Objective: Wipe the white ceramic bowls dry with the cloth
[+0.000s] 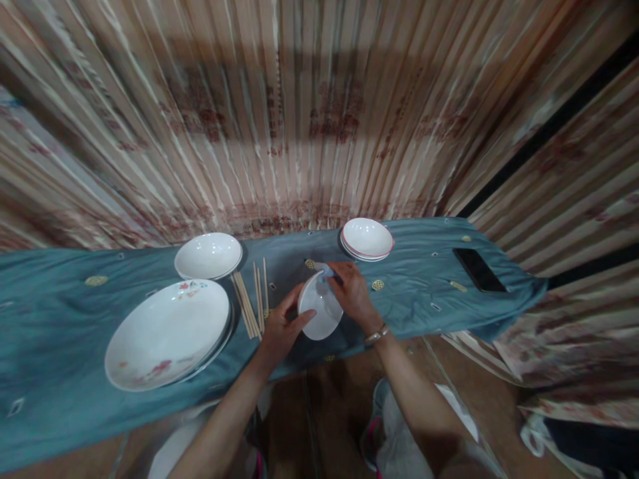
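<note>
A white bowl (322,313) is tilted in front of me, above the near side of the cloth-covered table. My left hand (282,326) grips it from the left, thumb inside the rim and fingers around the outside. At the bowl's upper rim, my right hand (349,289) pinches a small pale blue-white piece (325,269) that looks like cloth or tissue; its exact kind is unclear. Several wooden chopsticks (245,306) lie left of the bowl, close to my left hand. Behind my right hand stands a stack of small white bowls (368,238) with red rims.
Large white floral plates (170,332) are stacked at the left, with white bowls (210,256) behind them. A black phone (479,269) lies toward the right end of the green-blue tablecloth (419,293). A pleated curtain (299,133) hangs behind the table.
</note>
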`<state>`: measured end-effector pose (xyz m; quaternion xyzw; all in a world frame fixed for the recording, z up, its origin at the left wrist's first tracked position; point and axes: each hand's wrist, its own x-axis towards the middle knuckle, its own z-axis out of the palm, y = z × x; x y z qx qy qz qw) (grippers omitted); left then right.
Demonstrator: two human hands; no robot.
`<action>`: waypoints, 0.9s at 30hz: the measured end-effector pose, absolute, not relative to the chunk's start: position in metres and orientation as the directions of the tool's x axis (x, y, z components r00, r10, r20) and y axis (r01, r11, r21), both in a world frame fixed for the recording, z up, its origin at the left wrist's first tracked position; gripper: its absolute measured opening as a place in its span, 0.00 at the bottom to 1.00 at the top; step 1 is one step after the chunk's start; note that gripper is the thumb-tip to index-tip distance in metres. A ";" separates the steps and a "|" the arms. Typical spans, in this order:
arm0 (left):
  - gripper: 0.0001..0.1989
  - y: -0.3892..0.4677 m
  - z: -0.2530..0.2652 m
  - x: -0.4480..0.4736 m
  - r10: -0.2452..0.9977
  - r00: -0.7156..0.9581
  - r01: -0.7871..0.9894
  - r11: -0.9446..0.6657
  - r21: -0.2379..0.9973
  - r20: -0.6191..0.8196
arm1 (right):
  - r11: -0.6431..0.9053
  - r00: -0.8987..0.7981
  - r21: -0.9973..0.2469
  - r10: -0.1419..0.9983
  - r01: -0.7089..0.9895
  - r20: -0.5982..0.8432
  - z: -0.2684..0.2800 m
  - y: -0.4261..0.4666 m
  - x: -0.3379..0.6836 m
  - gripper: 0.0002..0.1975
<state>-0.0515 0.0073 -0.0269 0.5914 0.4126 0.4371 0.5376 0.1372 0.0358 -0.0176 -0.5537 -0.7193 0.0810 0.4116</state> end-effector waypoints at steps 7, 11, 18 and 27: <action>0.34 0.009 -0.033 -0.051 0.980 0.185 0.012 -0.075 0.997 0.071 | 0.181 0.129 -0.712 0.925 0.678 0.357 -0.032 0.041 0.150 0.15; 0.35 0.011 -0.032 -0.050 0.986 0.151 -0.020 -0.073 0.997 0.075 | 0.135 0.167 -0.776 0.941 0.616 0.296 -0.037 0.042 0.152 0.14; 0.37 0.016 -0.024 -0.049 0.994 0.084 -0.065 -0.058 0.996 0.064 | 0.020 0.244 -0.918 0.962 0.397 0.126 -0.046 0.041 0.145 0.16; 0.38 0.026 -0.027 -0.049 0.996 0.020 -0.075 -0.082 0.994 0.084 | -0.138 0.189 -0.990 0.973 0.034 -0.129 -0.056 0.027 0.118 0.23</action>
